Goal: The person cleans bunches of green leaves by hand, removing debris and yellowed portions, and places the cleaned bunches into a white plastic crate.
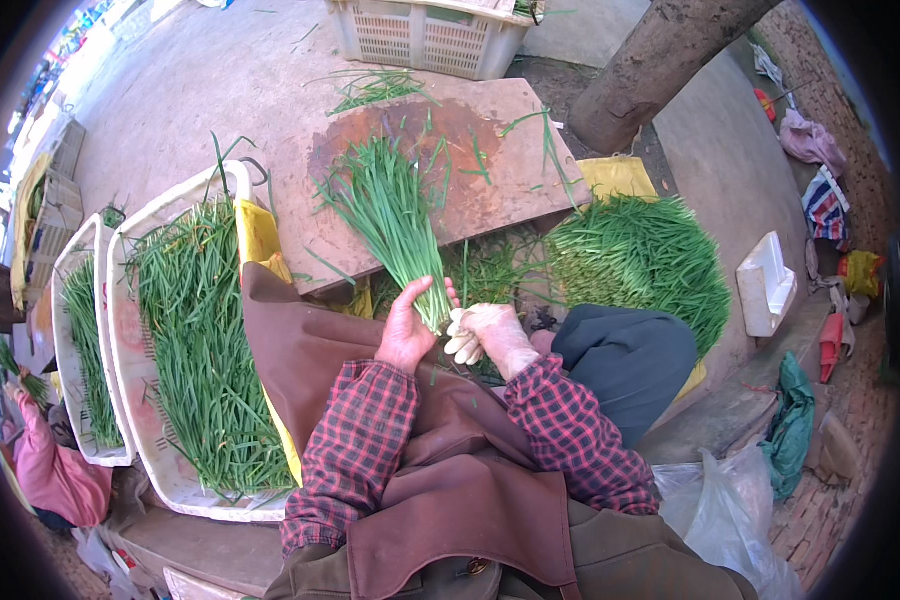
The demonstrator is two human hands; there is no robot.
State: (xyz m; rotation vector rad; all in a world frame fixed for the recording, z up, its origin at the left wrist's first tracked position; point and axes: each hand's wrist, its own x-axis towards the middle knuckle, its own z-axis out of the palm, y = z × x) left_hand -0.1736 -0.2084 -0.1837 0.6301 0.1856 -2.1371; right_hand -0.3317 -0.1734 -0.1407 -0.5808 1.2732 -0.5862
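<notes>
A bunch of green leafy stalks (397, 225), which look like Chinese chives, lies in my left hand (407, 324). My left thumb is on one side of the pale stem ends and the fingers wrap round the other. The leaf tips spread onto a low wooden board (495, 206) in front of me. My right hand (487, 334), with pale coverings on its fingers, is curled against the root ends of the bunch. Its fingertips are partly hidden there. A brown apron (450, 427) covers my lap beneath both hands.
Left stand two white crates (131, 390) (64, 300) of chives. A neat chive pile (637, 262) rests on yellow sheeting (619, 176) at right. Beyond the board are a tree trunk (645, 75) and a plastic crate (424, 37). Another person (60, 465) sits far left.
</notes>
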